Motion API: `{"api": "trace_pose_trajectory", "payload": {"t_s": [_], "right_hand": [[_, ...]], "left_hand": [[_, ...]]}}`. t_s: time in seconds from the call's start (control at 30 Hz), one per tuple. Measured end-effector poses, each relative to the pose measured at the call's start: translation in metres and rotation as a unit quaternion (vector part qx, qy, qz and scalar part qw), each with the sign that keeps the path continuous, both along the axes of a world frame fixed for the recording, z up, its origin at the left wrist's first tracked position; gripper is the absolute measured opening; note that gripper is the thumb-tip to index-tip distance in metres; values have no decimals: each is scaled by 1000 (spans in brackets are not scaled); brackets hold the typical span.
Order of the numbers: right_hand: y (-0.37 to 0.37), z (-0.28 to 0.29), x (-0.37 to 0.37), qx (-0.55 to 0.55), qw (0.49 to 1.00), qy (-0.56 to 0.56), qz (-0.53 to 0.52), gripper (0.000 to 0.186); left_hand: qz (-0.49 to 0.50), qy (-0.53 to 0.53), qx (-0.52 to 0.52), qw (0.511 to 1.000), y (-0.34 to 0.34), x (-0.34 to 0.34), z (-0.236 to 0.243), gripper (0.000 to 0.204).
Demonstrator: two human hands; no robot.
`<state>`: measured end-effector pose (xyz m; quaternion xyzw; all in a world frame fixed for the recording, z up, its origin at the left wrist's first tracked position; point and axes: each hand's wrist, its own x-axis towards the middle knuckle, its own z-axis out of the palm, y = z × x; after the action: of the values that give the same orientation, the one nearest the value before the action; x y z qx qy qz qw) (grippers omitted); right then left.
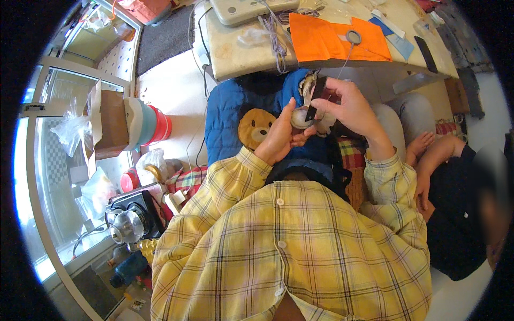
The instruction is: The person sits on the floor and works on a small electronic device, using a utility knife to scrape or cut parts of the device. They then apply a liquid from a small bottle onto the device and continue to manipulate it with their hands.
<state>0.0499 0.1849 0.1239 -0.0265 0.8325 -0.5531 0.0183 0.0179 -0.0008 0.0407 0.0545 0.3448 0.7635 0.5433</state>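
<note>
My right hand (345,107) grips a flat black tool (316,100), its thumb pressed on the bar. Just below and left, my left hand (276,136) holds a pale, rounded, glossy piece (301,116) under the tool; what it is I cannot make out clearly. More pale, crumpled-looking material (308,85) lies behind the tool, partly hidden by it and my hands. Over my lap is a blue quilted cover (230,101) with a tan bear face (254,123) on it, left of my left hand.
A table (230,48) ahead carries a white device (254,8), coiled cords and orange cloth (321,37). A bucket (160,125), cardboard box (107,117) and black appliance (152,206) stand left. Another person (450,214) in dark clothing sits close on my right, hands near their knee.
</note>
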Motion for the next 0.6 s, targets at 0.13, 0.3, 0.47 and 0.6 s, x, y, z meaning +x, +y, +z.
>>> {"api": "trace_pose_trajectory", "payload": {"t_s": [0.13, 0.3, 0.47, 0.6], "right_hand": [[-1, -11, 2, -103, 994, -15, -25, 11], [1, -10, 9, -120, 989, 19, -81, 12], [37, -9, 4, -161, 970, -7, -184, 16], [73, -10, -43, -73, 969, 38, -233, 17]], "left_hand": [[-4, 0, 16, 1000, 3, 1, 2, 57], [37, 16, -34, 999, 4, 3, 16, 59], [65, 47, 2, 997, 0, -11, 0, 58], [78, 137, -44, 987, 4, -18, 0, 40]]}}
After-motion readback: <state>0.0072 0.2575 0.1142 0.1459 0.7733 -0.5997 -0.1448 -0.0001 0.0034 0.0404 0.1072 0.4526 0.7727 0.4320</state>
